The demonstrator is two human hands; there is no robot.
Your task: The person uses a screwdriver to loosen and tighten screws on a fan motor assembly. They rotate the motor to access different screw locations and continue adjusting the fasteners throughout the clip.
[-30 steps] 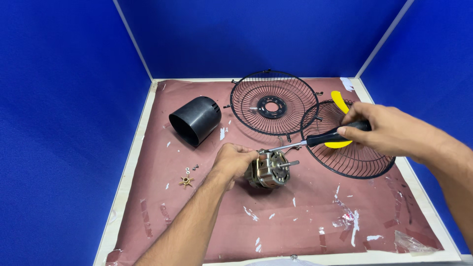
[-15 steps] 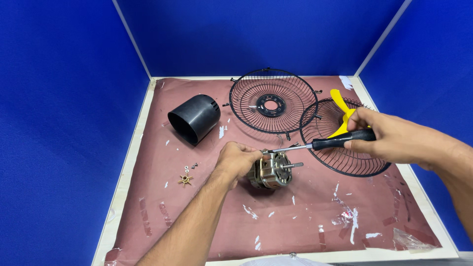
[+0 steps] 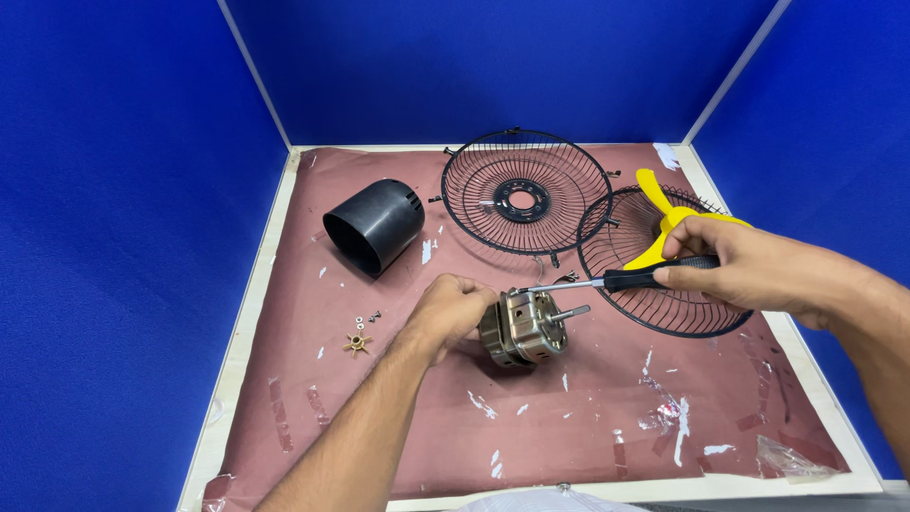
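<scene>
Metal motor (image 3: 527, 327) lies on its side near the middle of the brown mat (image 3: 569, 446), shaft pointing to 3 o'clock. Left hand (image 3: 455, 308) is closed on its 9 o'clock end. Right hand (image 3: 749, 270) grips a black-handled screwdriver (image 3: 607, 282), tip at the motor's top edge. Two wire grilles sit at 12 (image 3: 526, 192) and 2 o'clock (image 3: 635, 284), a yellow blade (image 3: 659, 213) in the nearer one. Black housing (image 3: 374, 226) lies at 10 o'clock; small screws (image 3: 365, 320) at 9.
</scene>
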